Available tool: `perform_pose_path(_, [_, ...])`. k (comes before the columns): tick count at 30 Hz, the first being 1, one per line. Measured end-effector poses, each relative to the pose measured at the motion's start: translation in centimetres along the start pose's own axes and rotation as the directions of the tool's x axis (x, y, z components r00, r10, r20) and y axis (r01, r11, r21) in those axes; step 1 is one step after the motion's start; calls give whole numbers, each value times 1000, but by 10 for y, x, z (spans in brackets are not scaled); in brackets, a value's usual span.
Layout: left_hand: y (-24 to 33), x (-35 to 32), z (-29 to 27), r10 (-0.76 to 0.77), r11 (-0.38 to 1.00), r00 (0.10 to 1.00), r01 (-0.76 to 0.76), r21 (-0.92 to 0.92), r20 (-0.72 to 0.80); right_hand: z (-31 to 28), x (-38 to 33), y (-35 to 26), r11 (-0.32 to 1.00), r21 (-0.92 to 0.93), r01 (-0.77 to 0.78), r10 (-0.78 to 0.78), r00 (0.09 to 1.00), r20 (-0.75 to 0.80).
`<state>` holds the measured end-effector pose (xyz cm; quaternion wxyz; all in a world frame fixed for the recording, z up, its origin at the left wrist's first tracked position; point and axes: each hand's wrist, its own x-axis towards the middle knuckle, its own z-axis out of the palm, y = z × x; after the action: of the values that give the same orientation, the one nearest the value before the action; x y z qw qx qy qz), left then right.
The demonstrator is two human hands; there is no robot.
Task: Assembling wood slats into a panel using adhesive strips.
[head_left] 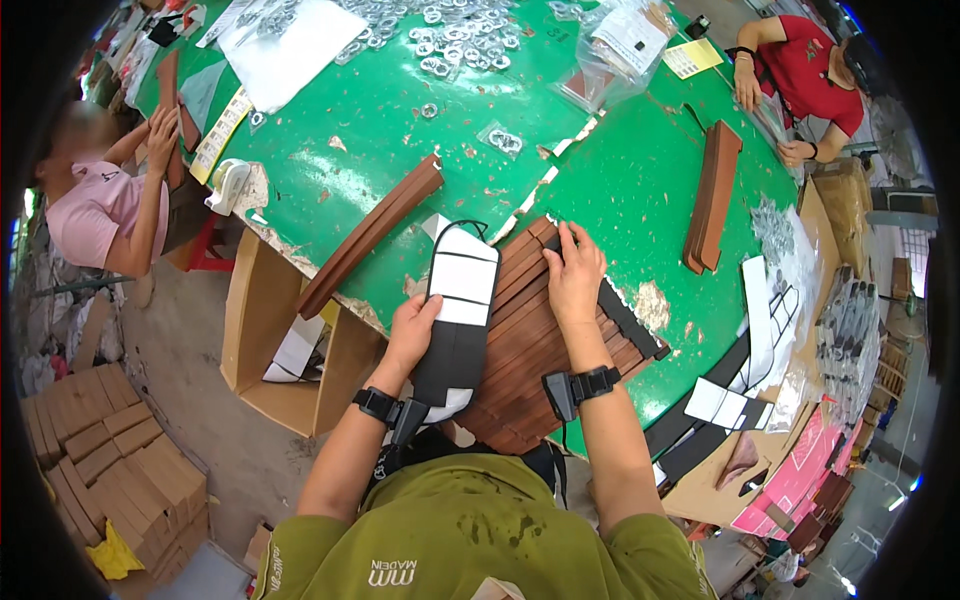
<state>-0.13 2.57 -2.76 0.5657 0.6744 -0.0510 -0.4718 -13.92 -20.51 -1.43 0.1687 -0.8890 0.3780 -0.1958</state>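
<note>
My left hand (pixel 410 328) is closed on the side edge of a long black-and-white pouch (pixel 466 285) with a thin black cord at its far end. Beside it, on the table's near edge, lies a thick stack of brown leather-like strips (pixel 525 345). The fingers of my right hand (pixel 577 272) lie spread over the far end of that stack, touching the strips. A black strip (pixel 632 318) runs along the stack's right side. Each of my wrists wears a black strapped device.
Brown strip bundles lie left (pixel 372 235) and right (pixel 713 200) on the green table (pixel 600 175). Metal buckles (pixel 462 38) are heaped far off. An open carton (pixel 290 335) stands below the left edge. Co-workers sit at left (pixel 100 200) and far right (pixel 815 70).
</note>
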Motion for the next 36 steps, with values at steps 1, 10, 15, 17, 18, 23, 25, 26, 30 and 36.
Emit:
perform_pose_path(1, [-1,0,1,-1,1000,1000,1,1,2,1,0,0,1000,6,-1,1,1000,-7])
perform_pose_path(10, [5,-2,6,16,999,999,-17,-37,-40,-1,2,-3,993,114,-38,47,996,-78])
perform_pose_path(15, [3,-1,5,40,999,999,-40,-29,-29,-3,2,-5,990,136,-40,52,995,-91])
perform_pose_path(17, [1,1,4,44,999,999,-45,-25,-28,-3,3,-6,989,139,-49,62,994,-91])
perform_pose_path(18, [2,1,4,49,999,998,-50,-22,-25,-2,3,-5,989,139,-50,63,994,-91])
perform_pose_path(23, [3,0,4,27,999,999,-28,-29,-24,-1,3,-5,985,156,-72,86,993,-85])
perform_pose_path(25, [4,0,4,27,999,999,-28,-21,-24,-1,3,-5,986,153,-72,86,993,-85])
perform_pose_path(26, [5,0,5,24,999,999,-25,-36,-23,-1,3,-5,986,150,-73,86,993,-85])
perform_pose_path(30, [5,1,4,20,999,1000,-20,-40,-12,-1,3,-4,986,147,-79,93,992,-91])
perform_pose_path(36, [11,-2,6,-9,998,999,6,-68,-32,-2,2,-3,984,165,-70,84,993,-81])
